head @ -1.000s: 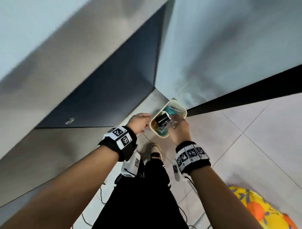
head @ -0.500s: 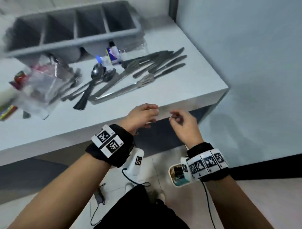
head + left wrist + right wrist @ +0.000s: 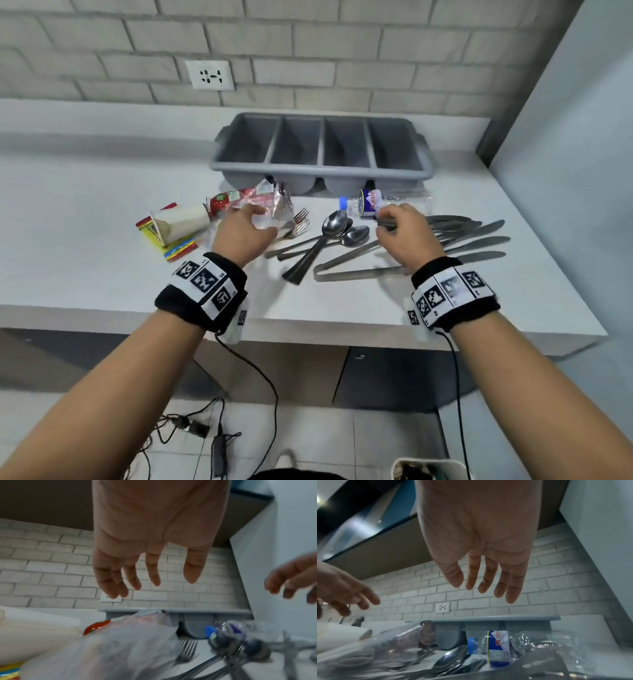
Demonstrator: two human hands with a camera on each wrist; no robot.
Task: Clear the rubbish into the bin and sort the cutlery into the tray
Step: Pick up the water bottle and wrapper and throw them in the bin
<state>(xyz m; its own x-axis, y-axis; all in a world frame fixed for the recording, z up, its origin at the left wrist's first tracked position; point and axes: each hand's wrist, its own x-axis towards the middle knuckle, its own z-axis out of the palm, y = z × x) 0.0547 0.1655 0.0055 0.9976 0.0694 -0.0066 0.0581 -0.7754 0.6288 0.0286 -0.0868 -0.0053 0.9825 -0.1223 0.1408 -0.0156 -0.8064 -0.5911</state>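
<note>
Both hands hover loose-fingered and empty over the desk [image 3: 102, 281], left hand [image 3: 239, 236] above a clear plastic bag [image 3: 270, 212], right hand [image 3: 407, 236] over the knives [image 3: 472, 233]. Spoons [image 3: 337, 224] lie between them, with the grey tray [image 3: 322, 171] just behind and the bin [image 3: 431, 469] on the floor.

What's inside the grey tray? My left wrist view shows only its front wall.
Observer: Nothing. In the head view the tray has four compartments, all empty.
Operator: Is the right hand holding anything?
Observer: No. The right wrist view shows the right hand with fingers straight, above the plastic bottle.
Operator: Where's the bin?
Observer: The bin is on the floor under the right end of the counter, at the head view's bottom edge.
</note>
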